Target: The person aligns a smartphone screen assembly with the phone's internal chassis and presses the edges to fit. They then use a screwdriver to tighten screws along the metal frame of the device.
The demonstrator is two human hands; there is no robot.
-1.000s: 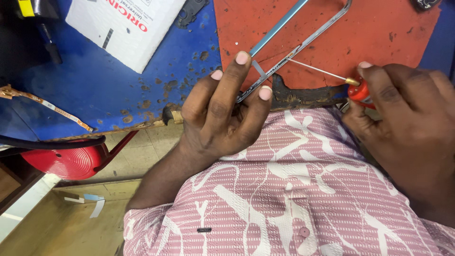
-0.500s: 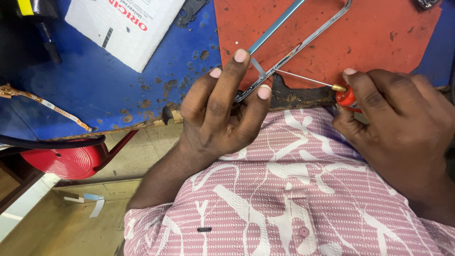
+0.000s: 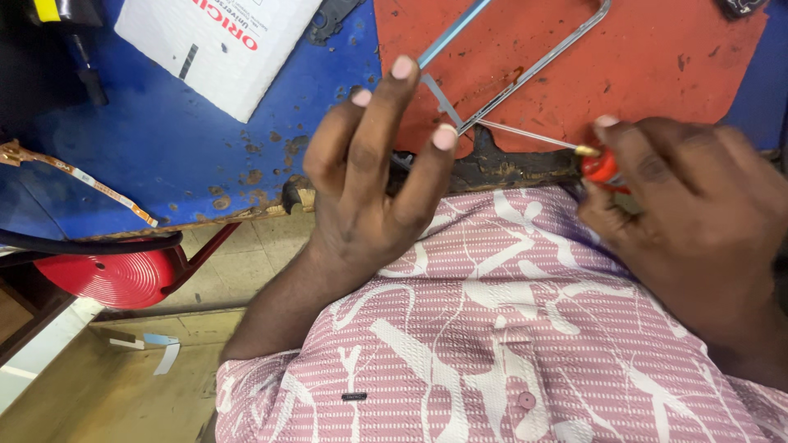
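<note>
A thin metal frame (image 3: 533, 70) lies on the red mat (image 3: 657, 57) at the workbench's near edge. My left hand (image 3: 369, 176) presses its fingertips on the frame's near corner and pins it to the mat. My right hand (image 3: 689, 205) grips a small red-handled tool (image 3: 599, 164) with a brass collar. The tool's fine needle tip (image 3: 517, 133) points left and reaches the frame's edge beside my left fingers. My pink patterned shirt fills the lower part of the view and hides both forearms' lower ends.
A white cardboard box (image 3: 217, 41) rests on the blue bench top (image 3: 164, 139) at the upper left. A strip of flex cable (image 3: 74, 176) lies at the bench's left edge. A red stool (image 3: 107, 275) stands on the floor below. The bench's front edge is chipped and dark.
My right hand has slid left along the bench edge with the red tool, and the needle tip now lies closer to the frame corner. My left hand has stayed on the frame.
</note>
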